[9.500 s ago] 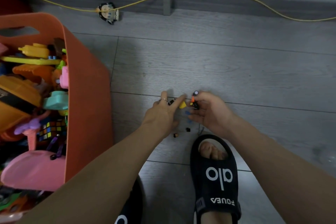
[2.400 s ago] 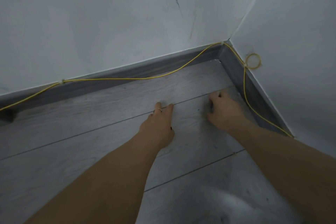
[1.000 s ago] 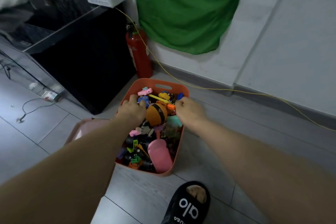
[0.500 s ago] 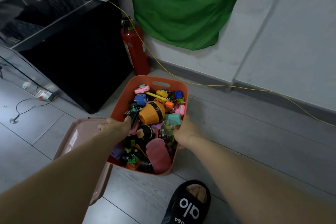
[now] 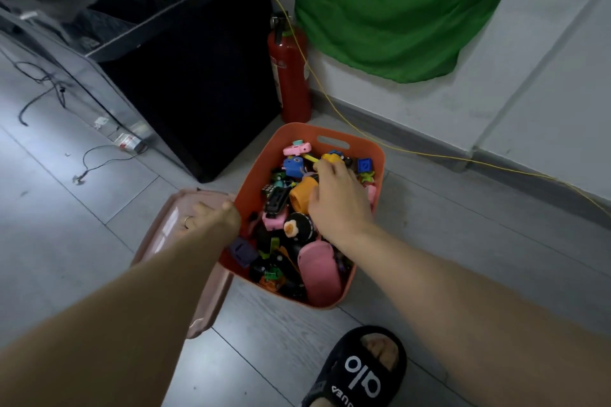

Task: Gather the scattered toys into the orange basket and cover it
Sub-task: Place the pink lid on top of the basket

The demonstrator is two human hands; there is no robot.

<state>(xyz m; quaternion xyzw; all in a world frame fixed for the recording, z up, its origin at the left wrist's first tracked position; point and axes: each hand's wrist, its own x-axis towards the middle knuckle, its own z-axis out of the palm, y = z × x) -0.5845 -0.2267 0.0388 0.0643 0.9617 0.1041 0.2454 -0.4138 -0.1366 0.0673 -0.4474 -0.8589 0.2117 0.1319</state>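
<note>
The orange basket (image 5: 375,155) stands on the grey floor, filled with several colourful toys. Among them are an orange cup-shaped toy (image 5: 301,195), a blue block (image 5: 364,164) and a pink piece (image 5: 319,273). My right hand (image 5: 337,200) lies on top of the toys with fingers spread, touching the orange cup-shaped toy. A pink lid (image 5: 162,238) lies flat against the basket's left side, partly under my left forearm. My left hand (image 5: 211,216) grips the lid's edge beside the basket, thumb on top.
A red fire extinguisher (image 5: 289,76) and a black cabinet (image 5: 198,92) stand just behind the basket. A yellow cable (image 5: 429,155) runs along the skirting, under a green cloth (image 5: 396,10). Loose wires (image 5: 99,158) lie at the left. My slippered foot (image 5: 360,370) is in front.
Both hands left the basket's sides. My left hand moved out to the pink lid, and my right hand moved in over the toys.
</note>
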